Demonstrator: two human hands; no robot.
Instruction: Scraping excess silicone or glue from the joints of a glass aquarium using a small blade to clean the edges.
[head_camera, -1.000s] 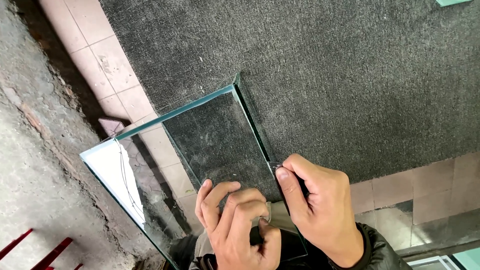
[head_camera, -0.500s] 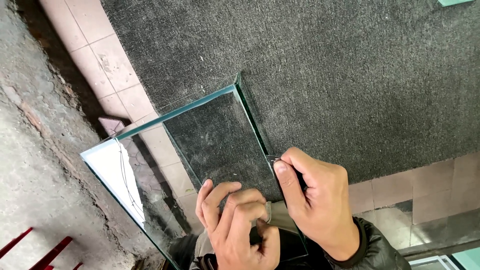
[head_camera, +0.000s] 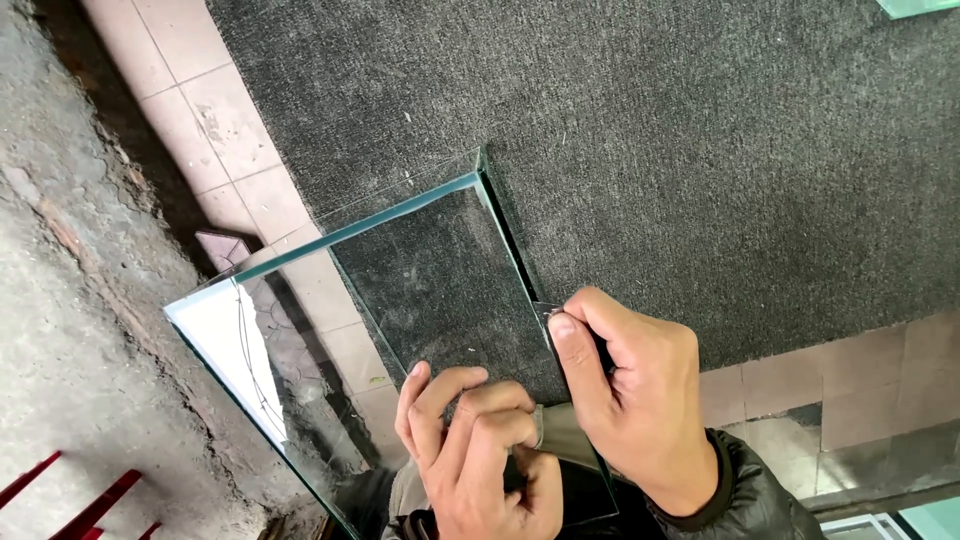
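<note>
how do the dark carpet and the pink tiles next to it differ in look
The dark carpet is charcoal grey and fuzzy, one unbroken sheet; the pink tiles are pale, smooth squares split by grout lines. The carpet looks fairly clean, the tiles stained. Both lie flat under the glass box.

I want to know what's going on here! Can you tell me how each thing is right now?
Glass tank: resting on the carpet, held by both hands.
Right hand: thumb and fingers pinching the tank's right glass edge.
Left hand: curled against the near glass, its grip unclear.
Grey carpet: lying flat.
Floor tiles: dirty.
</note>
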